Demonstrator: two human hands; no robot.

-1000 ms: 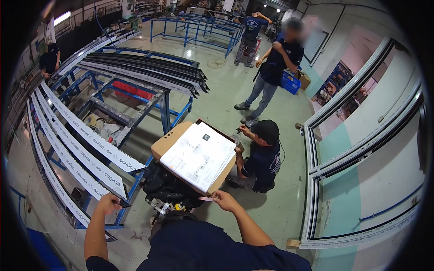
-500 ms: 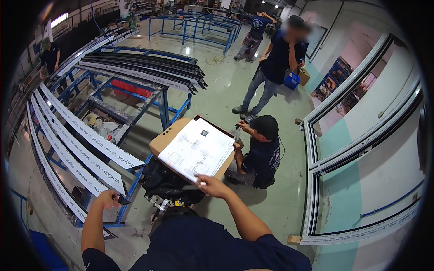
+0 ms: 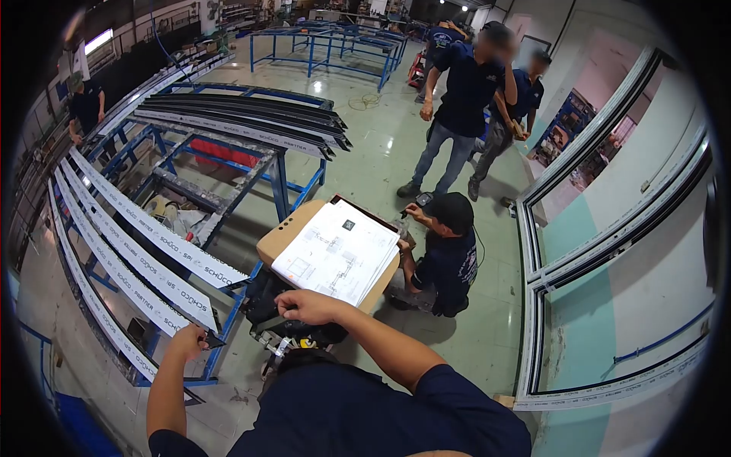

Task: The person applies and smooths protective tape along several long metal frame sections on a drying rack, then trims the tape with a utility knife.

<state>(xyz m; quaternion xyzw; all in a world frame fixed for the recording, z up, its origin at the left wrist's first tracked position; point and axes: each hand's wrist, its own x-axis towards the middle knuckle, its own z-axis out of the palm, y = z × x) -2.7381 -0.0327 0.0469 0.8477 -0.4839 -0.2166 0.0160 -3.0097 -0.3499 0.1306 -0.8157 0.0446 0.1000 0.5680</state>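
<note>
My left hand (image 3: 187, 343) is closed at the mitred end of a long white-wrapped window profile (image 3: 145, 303), one of several lying on a blue metal rack (image 3: 218, 352). My right hand (image 3: 308, 307) has its fingers curled in, just below the near edge of the drawing sheets (image 3: 324, 263). Whether it holds anything small is hidden. The sheets lie stacked on a brown board (image 3: 276, 242), printed with technical drawings. Beneath my right hand is a black bundle (image 3: 263, 301).
A person in a black cap (image 3: 449, 251) crouches right of the board, holding a dark tool. Other people (image 3: 476, 99) stand behind. Dark profiles (image 3: 244, 126) lie across the rack. A large white window frame (image 3: 533, 327) stands at right, and a blue table frame (image 3: 327, 49) at the back.
My right hand has moved left and down, off the corner of the sheets. My left hand stays at the profile end. A standing person has shifted, and another now shows behind them.
</note>
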